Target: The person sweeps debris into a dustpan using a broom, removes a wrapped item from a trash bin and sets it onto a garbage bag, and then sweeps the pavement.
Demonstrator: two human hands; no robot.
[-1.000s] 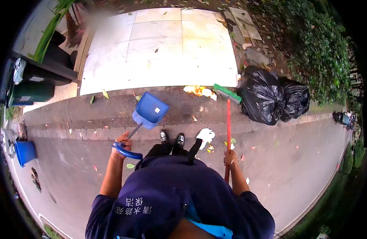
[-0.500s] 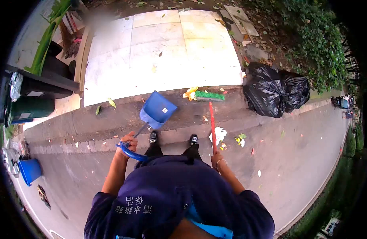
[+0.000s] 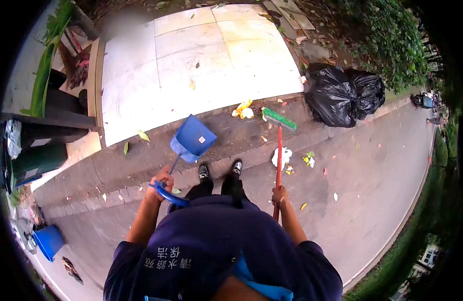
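My left hand (image 3: 161,181) is closed round the handle of a blue long-handled dustpan (image 3: 194,138), whose scoop faces up over the pavement ahead of my feet. The dustpan's curved blue grip passes below that hand. In my right hand (image 3: 280,195), fingers wrapped round it, is the red stick of a broom (image 3: 279,119) with green bristles. The broom head is tilted, beside a crumpled yellow and white scrap (image 3: 243,109) on the ground and apart from it. A white plastic bag (image 3: 281,156) lies partly behind the stick.
Black garbage bags (image 3: 337,95) stand at the right by the bushes. Pale paving slabs (image 3: 191,55) form a raised platform ahead. At the left are a blue bucket (image 3: 49,242) and a dark green bin (image 3: 43,163). Yellow and white litter (image 3: 309,159) and leaves dot the road.
The broom head has shifted right, away from the yellow and white scrap, and its bristles have turned to a slant. My feet have come closer together. The dustpan stays in my left hand.
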